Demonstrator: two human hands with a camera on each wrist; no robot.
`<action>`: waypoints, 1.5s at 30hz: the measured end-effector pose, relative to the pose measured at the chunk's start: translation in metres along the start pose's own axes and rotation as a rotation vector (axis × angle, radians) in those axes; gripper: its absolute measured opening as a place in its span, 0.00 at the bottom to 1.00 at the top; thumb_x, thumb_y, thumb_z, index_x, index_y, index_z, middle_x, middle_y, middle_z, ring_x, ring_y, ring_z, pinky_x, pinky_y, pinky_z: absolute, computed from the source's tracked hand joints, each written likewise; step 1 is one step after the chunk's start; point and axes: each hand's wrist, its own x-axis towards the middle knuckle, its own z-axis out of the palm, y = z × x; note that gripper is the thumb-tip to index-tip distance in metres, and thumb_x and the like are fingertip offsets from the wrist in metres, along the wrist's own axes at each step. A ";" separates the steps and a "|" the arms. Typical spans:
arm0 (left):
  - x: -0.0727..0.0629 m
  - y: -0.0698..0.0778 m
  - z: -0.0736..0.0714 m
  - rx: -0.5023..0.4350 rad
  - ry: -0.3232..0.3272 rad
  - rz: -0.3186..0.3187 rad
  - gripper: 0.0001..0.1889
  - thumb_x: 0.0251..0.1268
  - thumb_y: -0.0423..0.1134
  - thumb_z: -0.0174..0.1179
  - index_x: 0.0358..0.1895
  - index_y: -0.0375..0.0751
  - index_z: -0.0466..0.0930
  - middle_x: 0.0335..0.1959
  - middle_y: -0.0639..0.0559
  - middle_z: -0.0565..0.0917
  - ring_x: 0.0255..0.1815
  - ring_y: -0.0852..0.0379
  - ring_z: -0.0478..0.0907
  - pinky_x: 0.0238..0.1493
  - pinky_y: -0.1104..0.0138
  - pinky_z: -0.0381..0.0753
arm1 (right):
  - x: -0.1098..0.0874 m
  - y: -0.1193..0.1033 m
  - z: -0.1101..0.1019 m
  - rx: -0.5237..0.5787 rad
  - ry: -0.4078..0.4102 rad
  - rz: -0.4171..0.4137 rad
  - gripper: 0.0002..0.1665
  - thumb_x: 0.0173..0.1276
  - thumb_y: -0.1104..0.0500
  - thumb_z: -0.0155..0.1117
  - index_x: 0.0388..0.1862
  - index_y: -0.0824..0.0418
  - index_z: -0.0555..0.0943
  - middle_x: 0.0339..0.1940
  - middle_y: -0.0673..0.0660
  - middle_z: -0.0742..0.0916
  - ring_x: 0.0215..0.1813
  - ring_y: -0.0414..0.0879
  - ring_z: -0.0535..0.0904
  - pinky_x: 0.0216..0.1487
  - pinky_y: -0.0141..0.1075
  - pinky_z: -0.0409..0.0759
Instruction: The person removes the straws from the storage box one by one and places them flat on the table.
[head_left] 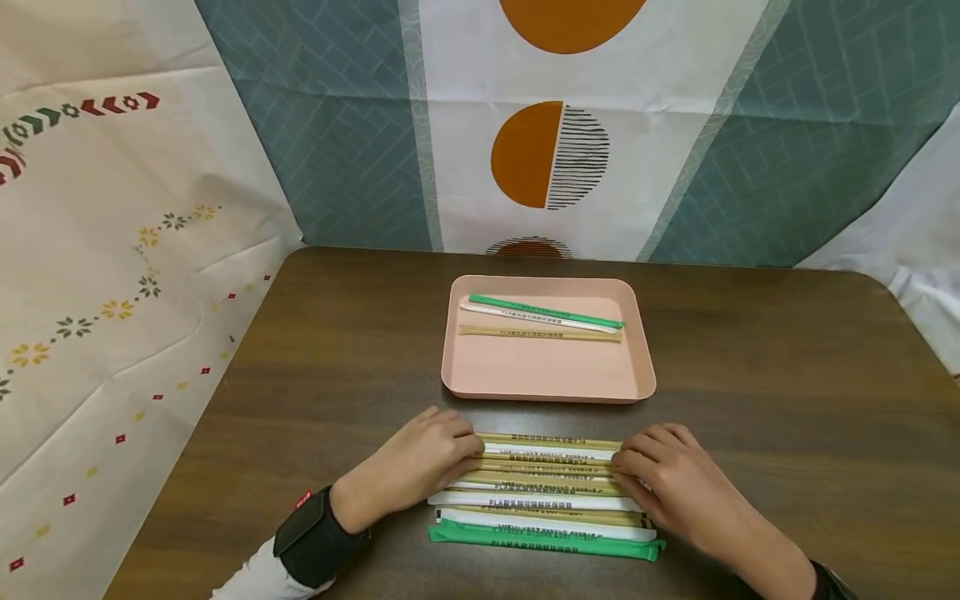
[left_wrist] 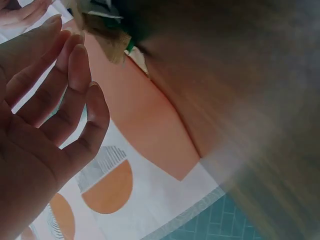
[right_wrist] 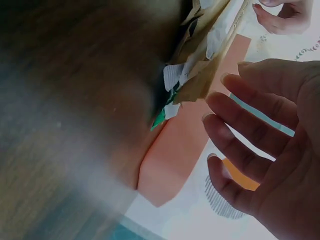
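Note:
Several paper-wrapped drinking straws lie side by side on the table in the head view: brown ones (head_left: 551, 440), white ones (head_left: 532, 502) and a green one (head_left: 543, 542) nearest me. My left hand (head_left: 412, 458) is at the left ends of the upper straws, its fingers loosely bent. At the opposite ends is my right hand (head_left: 678, 483), fingertips right by the wrappers. In the left wrist view the fingers (left_wrist: 80, 75) show relaxed and hold nothing. The right wrist view shows bent, spread fingers (right_wrist: 240, 150) beside brown wrapper ends (right_wrist: 195, 95).
Beyond the straws sits a shallow pink tray (head_left: 547, 383). On it lie a green straw (head_left: 517, 304), a white straw (head_left: 498, 312) and a brown straw (head_left: 540, 333). The wooden table (head_left: 360, 333) ends at a patterned cloth (head_left: 457, 167) behind.

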 end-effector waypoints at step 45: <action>0.095 -0.103 0.005 0.154 -0.166 -0.186 0.04 0.65 0.29 0.60 0.39 0.39 0.83 0.36 0.46 0.83 0.37 0.51 0.81 0.41 0.62 0.77 | 0.086 0.108 0.032 -0.233 -0.218 0.139 0.09 0.59 0.63 0.70 0.40 0.63 0.84 0.31 0.57 0.82 0.34 0.54 0.76 0.33 0.43 0.68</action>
